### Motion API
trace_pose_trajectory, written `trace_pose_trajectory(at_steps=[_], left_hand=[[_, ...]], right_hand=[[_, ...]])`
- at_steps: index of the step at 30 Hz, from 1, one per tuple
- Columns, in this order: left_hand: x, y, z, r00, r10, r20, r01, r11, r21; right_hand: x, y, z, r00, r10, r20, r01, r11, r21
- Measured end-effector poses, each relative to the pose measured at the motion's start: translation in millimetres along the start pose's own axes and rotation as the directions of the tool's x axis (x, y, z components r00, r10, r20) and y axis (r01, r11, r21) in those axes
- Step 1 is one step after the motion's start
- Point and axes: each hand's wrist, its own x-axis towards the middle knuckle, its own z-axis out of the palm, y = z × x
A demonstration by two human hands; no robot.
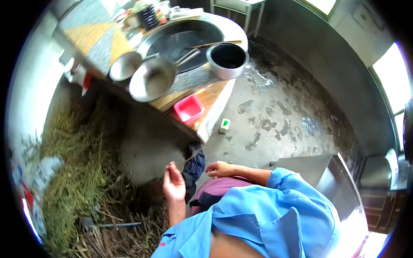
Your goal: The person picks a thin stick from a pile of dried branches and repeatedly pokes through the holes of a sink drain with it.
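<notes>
My left hand [174,184] is raised palm up beside the dry brush, its fingers curled in. A thin twig [189,158] runs from its fingertips toward the dark trouser leg [196,164]; the exact grip is blurred. Near my pink-clad lap [220,184], my right hand [220,169] lies with its fingers loosely bent and slightly apart, and nothing shows in it. On the left, a big heap of dry grass and twigs [84,172] covers the floor.
Ahead is a tiled stove counter [220,101] with a large built-in wok [180,38], a metal pot [227,71], a steel pan [150,81] and a pink basin [189,108]. A small white-green box [225,125] sits on the wet-patched floor [275,112]. A metal-sided cabinet [344,185] stands at right.
</notes>
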Motion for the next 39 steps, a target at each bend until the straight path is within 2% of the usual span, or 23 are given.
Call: trace_pose_trajectory(at_steps=[2, 4, 5, 7, 9, 10, 13, 17, 18, 19, 21, 23, 24, 25, 27, 30, 32, 33, 34, 36, 37, 39], left_hand=[[29, -58, 46, 0.992, -0.113, -0.062, 0.125, 0.960, 0.251], [52, -110, 73, 0.974, -0.225, -0.019, 0.211, 0.878, 0.429], [61, -132, 81, 0.955, -0.297, -0.004, 0.263, 0.839, 0.477], [78, -170, 89, 0.900, -0.433, -0.060, 0.393, 0.743, 0.541], [91, -207, 94, 0.835, -0.549, -0.040, 0.460, 0.657, 0.598], [95, -226, 99, 0.788, -0.614, -0.050, 0.505, 0.598, 0.622], [107, -273, 116, 0.642, -0.757, -0.118, 0.594, 0.394, 0.701], [133, -324, 133, 0.468, -0.853, -0.229, 0.567, 0.091, 0.819], [144, -338, 139, 0.429, -0.871, -0.238, 0.567, 0.055, 0.822], [155, -352, 148, 0.441, -0.868, -0.230, 0.572, 0.074, 0.817], [180, -380, 164, 0.357, -0.907, -0.224, 0.466, -0.035, 0.884], [204, -410, 177, 0.350, -0.912, -0.214, 0.451, -0.036, 0.892], [215, -423, 183, 0.333, -0.922, -0.200, 0.394, -0.057, 0.917], [229, -437, 192, 0.318, -0.930, -0.185, 0.323, -0.078, 0.943], [248, -464, 209, 0.309, -0.930, -0.198, 0.300, -0.102, 0.949], [275, -496, 228, 0.312, -0.939, -0.143, 0.072, -0.127, 0.989], [296, -515, 239, 0.321, -0.941, -0.106, -0.125, -0.153, 0.980], [306, -523, 246, 0.332, -0.939, -0.087, -0.209, -0.164, 0.964], [317, -531, 248, 0.339, -0.937, -0.090, -0.204, -0.167, 0.965], [346, -551, 256, 0.367, -0.930, 0.017, -0.359, -0.124, 0.925], [360, -562, 264, 0.370, -0.929, 0.022, -0.370, -0.125, 0.920], [387, -585, 283, 0.458, -0.889, -0.035, -0.195, -0.138, 0.971]], right_hand=[[-26, 1, -34, 0.983, -0.143, -0.117, 0.179, 0.898, 0.403], [-70, -25, -72, 0.932, -0.217, -0.290, 0.356, 0.702, 0.617], [-94, -33, -86, 0.884, -0.216, -0.415, 0.453, 0.616, 0.645], [-130, -27, -108, 0.779, -0.093, -0.620, 0.573, 0.507, 0.644], [-158, -6, -122, 0.648, -0.051, -0.760, 0.751, 0.206, 0.627], [-170, 2, -129, 0.582, 0.038, -0.812, 0.801, 0.140, 0.581], [-196, 27, -154, 0.405, 0.218, -0.888, 0.905, 0.047, 0.423], [-221, 51, -205, 0.318, 0.311, -0.896, 0.948, -0.086, 0.307], [-226, 58, -223, 0.304, 0.315, -0.899, 0.953, -0.087, 0.292], [-233, 65, -242, 0.291, 0.319, -0.902, 0.957, -0.085, 0.278], [-244, 80, -280, 0.291, 0.324, -0.900, 0.952, -0.005, 0.306], [-253, 80, -318, 0.241, 0.425, -0.873, 0.925, 0.172, 0.339], [-261, 81, -335, 0.258, 0.423, -0.869, 0.913, 0.187, 0.362], [-268, 84, -352, 0.235, 0.404, -0.884, 0.889, 0.279, 0.364], [-280, 85, -384, 0.189, 0.384, -0.904, 0.837, 0.418, 0.352], [-288, 86, -421, 0.213, 0.370, -0.904, 0.844, 0.396, 0.361], [-288, 85, -451, 0.295, 0.333, -0.896, 0.877, 0.278, 0.392], [-286, 84, -469, 0.304, 0.331, -0.893, 0.873, 0.278, 0.400], [-282, 81, -487, 0.318, 0.330, -0.889, 0.875, 0.259, 0.409], [-276, 80, -530, 0.353, 0.288, -0.890, 0.868, 0.256, 0.427], [-274, 82, -555, 0.351, 0.278, -0.894, 0.872, 0.252, 0.420], [-272, 86, -608, 0.359, 0.233, -0.904, 0.814, 0.396, 0.425]])
